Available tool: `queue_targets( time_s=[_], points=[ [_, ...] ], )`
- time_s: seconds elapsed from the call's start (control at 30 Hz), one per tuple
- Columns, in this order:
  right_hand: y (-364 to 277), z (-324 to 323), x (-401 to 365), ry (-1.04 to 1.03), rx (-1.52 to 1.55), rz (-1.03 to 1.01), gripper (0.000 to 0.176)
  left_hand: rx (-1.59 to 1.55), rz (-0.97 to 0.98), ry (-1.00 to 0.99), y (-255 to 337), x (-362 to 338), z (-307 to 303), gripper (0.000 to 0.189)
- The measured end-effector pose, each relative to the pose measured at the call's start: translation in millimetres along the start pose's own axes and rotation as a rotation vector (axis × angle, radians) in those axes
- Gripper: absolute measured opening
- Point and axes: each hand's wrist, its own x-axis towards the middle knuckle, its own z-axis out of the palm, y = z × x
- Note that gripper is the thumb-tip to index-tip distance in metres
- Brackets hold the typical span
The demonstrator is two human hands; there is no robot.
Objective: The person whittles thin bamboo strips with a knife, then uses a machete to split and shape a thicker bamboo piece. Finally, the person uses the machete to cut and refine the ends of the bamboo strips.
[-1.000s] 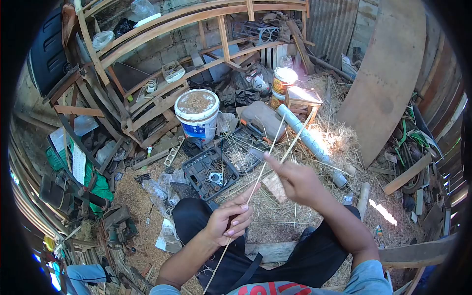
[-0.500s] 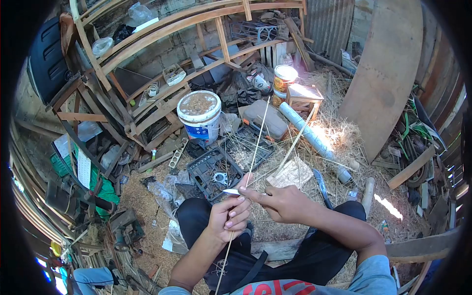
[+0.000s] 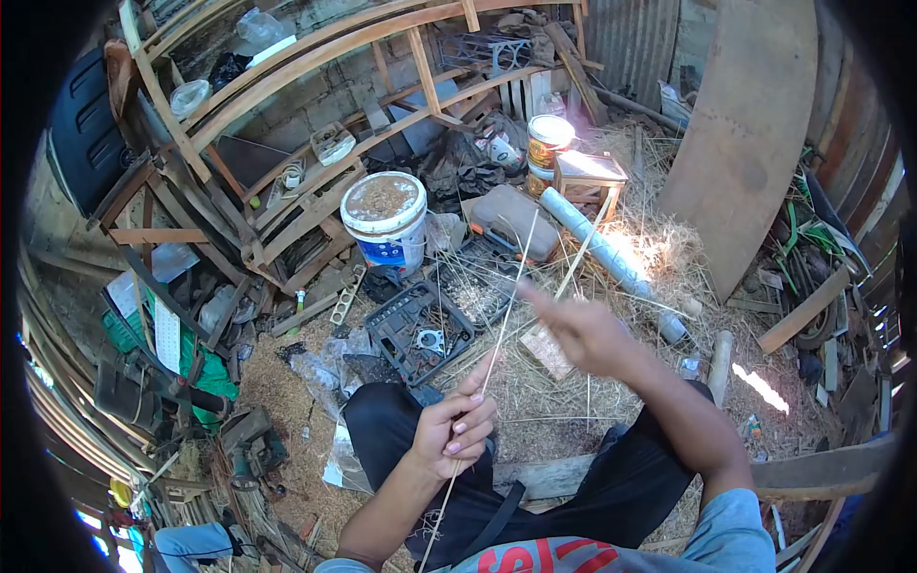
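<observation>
Apparently working a long, thin, straw-coloured strip (image 3: 501,329).
Left hand (image 3: 454,430) clasps it, probably needing steadiness next; blurred right hand's (image 3: 585,331) hold, I can't tell.

Walled at the back with grey blocks (image 3: 328,110) and a corrugated sheet (image 3: 629,57), and along the right with wooden planks (image 3: 863,119). Crossed before the blocks by a wooden frame (image 3: 423,72) of curved rails; flanked at right by a tall, curved-looking board (image 3: 740,143). Strewn across the floor (image 3: 272,411) with sawdust, then pale straw (image 3: 697,258) near a small wooden stand (image 3: 589,167). Lit glaringly on the straw, with a sunlit streak (image 3: 761,389) lower right and daylight slits at the far edges.
</observation>
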Motion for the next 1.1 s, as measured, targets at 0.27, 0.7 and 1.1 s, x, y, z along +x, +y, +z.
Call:
queue_targets(
  time_s=[0.27, 0.7, 1.1],
  points=[
    [-44, 27, -12, -0.217, -0.159, -0.094, 0.07, -0.153, 0.029, -0.053, 9, 2, 6, 0.052],
    [-21, 15, -2, -0.095, -0.172, 0.03, 0.063, -0.075, 0.031, -0.059, 2, -3, 2, 0.059],
    [10, -7, 3, 0.021, -0.068, 0.122, 0.06, -0.127, 0.031, -0.045, -1, -12, -6, 0.058]
  ],
)
